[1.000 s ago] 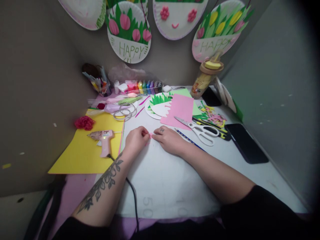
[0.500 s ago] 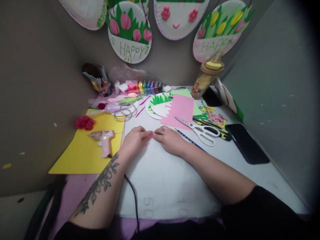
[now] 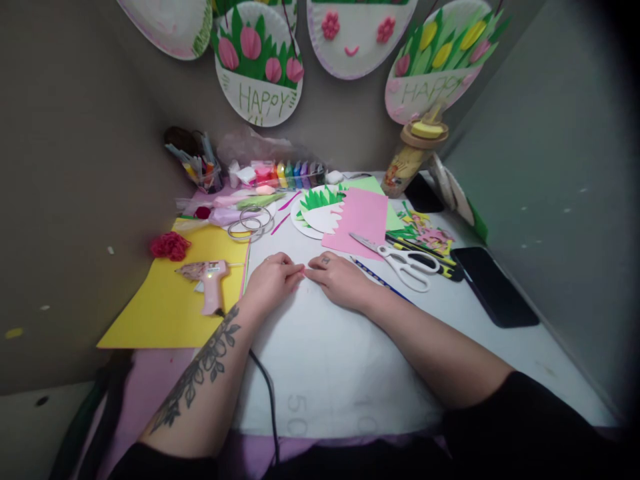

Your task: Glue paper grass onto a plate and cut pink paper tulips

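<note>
Over the white table sheet (image 3: 320, 347), my two hands meet fingertip to fingertip. My left hand (image 3: 274, 281) is closed in a pinch on a small pink paper piece (image 3: 303, 272), mostly hidden by the fingers. My right hand (image 3: 341, 279) pinches at the same piece from the other side. Just beyond my right hand lie a blue patterned pencil (image 3: 381, 280) and white-handled scissors (image 3: 403, 263). Left of my left hand, a pink glue gun (image 3: 213, 283) rests on yellow paper (image 3: 150, 307).
A pink sheet with a cut edge (image 3: 360, 223) overlaps a paper plate with green paper grass (image 3: 320, 199). Paper scraps (image 3: 430, 233), a phone (image 3: 495, 287) and a tilted drink cup (image 3: 413, 160) stand right. The glue gun's black cord (image 3: 270, 387) runs down the front.
Both hands stay in nearly the same place. The fingertips have shifted slightly on the pink piece, and less of it shows below my left fingers.
</note>
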Available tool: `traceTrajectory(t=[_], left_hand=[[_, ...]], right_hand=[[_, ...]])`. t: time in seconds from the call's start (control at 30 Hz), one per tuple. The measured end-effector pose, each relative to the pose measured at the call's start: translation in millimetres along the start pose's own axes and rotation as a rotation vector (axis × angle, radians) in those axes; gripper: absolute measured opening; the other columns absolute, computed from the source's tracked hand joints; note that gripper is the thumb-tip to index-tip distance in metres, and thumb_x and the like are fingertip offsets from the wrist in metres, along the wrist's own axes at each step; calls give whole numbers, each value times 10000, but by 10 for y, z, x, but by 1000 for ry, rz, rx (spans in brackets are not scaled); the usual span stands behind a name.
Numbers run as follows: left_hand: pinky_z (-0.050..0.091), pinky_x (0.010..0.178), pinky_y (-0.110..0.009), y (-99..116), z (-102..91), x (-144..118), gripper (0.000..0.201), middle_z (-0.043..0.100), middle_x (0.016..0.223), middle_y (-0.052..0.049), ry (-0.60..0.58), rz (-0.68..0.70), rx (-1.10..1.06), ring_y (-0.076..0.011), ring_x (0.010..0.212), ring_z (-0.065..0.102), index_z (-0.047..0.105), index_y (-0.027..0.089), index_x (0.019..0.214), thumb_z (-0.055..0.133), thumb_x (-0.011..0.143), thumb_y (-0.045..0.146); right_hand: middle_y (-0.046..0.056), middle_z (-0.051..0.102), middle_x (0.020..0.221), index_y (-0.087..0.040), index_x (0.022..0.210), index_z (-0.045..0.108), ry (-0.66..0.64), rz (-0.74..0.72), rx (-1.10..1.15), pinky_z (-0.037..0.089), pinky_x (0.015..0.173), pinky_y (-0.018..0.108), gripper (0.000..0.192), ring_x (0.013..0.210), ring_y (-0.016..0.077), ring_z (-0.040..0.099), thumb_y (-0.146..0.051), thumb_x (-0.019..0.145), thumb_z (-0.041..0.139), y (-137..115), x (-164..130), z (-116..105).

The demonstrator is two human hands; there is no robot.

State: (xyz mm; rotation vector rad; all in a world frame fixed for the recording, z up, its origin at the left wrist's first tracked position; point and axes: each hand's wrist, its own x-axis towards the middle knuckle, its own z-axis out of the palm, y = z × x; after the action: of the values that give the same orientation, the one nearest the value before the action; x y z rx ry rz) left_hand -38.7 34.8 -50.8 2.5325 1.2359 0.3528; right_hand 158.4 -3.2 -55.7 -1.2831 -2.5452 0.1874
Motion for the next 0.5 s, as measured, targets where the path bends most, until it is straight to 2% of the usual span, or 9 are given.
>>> traceTrajectory(t=[0.27, 0.5], left_hand=[[452, 768, -282, 47, -10, 13, 284, 636, 967, -57, -13, -70, 8, -188, 897, 585, 735, 252, 1033, 504, 885, 325], [434, 729, -282, 122, -88, -6, 310, 639, 937, -63, -42, -48, 110, -189, 872, 583, 744, 253, 965, 448, 922, 335]], right_hand=[[116, 648, 1028, -173, 1118, 666, -8, 17, 10, 429, 827, 367, 311, 963, 228, 499, -77, 878, 494, -2, -4, 20], [121, 657, 1103, -146, 1153, 655, 43, 78, 43, 450, 872, 378, 346, 1009, 240, 508, -67, 870, 472, -8, -15, 16]])
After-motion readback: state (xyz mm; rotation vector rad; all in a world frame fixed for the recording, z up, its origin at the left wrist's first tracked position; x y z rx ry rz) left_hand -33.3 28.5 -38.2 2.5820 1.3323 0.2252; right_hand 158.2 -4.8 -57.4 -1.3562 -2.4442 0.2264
